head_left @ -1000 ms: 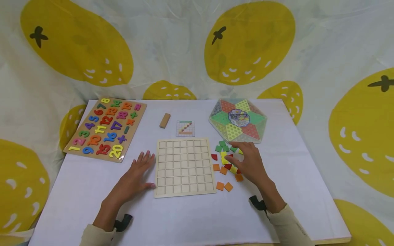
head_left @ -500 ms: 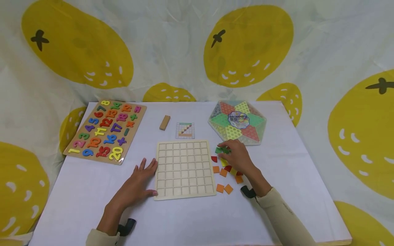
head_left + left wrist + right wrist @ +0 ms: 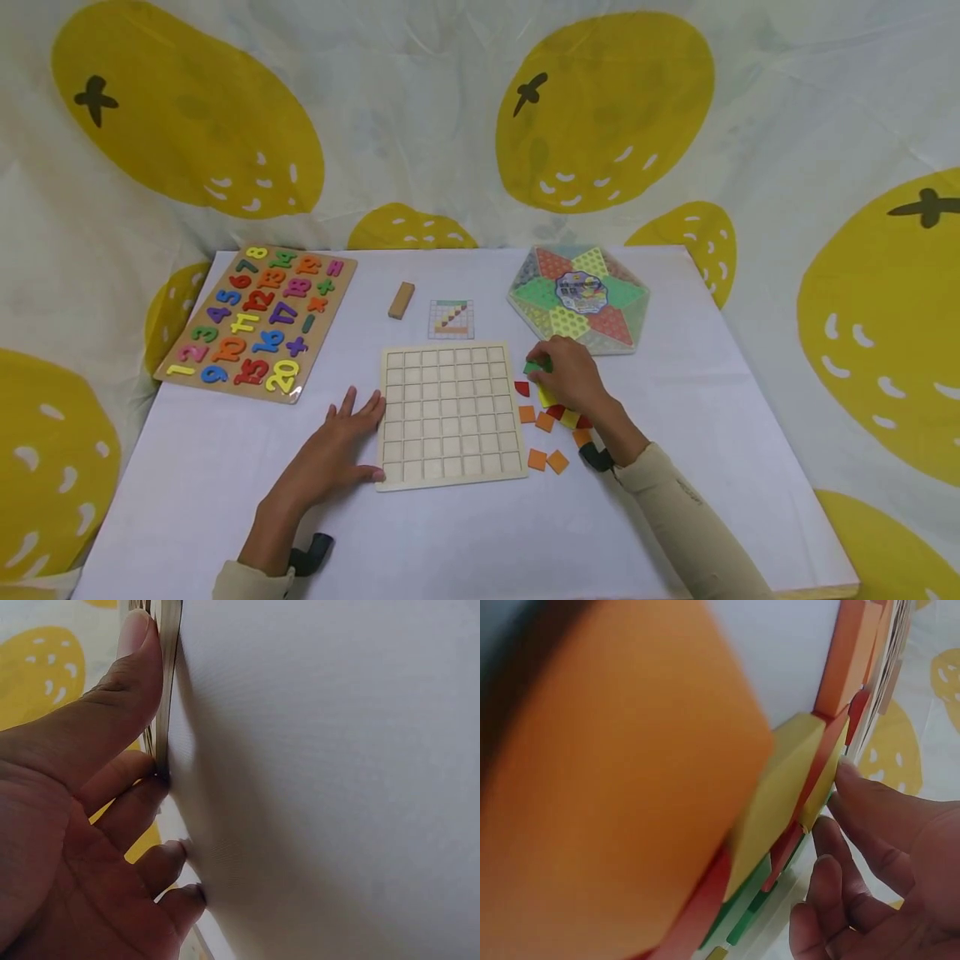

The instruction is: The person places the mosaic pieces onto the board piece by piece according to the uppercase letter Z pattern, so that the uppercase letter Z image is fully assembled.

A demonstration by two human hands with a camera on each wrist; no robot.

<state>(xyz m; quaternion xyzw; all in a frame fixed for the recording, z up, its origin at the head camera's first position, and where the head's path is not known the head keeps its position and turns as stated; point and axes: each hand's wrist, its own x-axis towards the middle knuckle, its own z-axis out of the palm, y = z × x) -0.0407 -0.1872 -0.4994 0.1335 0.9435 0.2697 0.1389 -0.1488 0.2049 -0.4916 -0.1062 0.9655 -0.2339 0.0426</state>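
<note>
A wooden grid board (image 3: 450,417) with square recesses lies in the middle of the table in the head view. My left hand (image 3: 330,450) rests along its left edge, fingers spread. In the left wrist view, the thumb (image 3: 139,675) lies against the board's side. To the right of the board my right hand (image 3: 573,379) bends over a loose group of tiles, thumb and index finger closing around a green square tile (image 3: 532,367). Below it lie a yellow tile (image 3: 546,400) and red quarter-round tiles (image 3: 522,388). The right wrist view shows the thumb tip close beside a yellow tile (image 3: 825,772).
Several orange tiles (image 3: 557,462) lie nearer the front. Behind the board are a printed pattern card (image 3: 452,319) and a small wooden block (image 3: 401,301). A number puzzle (image 3: 258,325) sits at left, a hexagonal Chinese checkers box (image 3: 579,298) at back right.
My right hand has moved left and down onto the green tiles, its thumb and index finger drawing together. My left hand has shifted slightly right, up to the board's edge.
</note>
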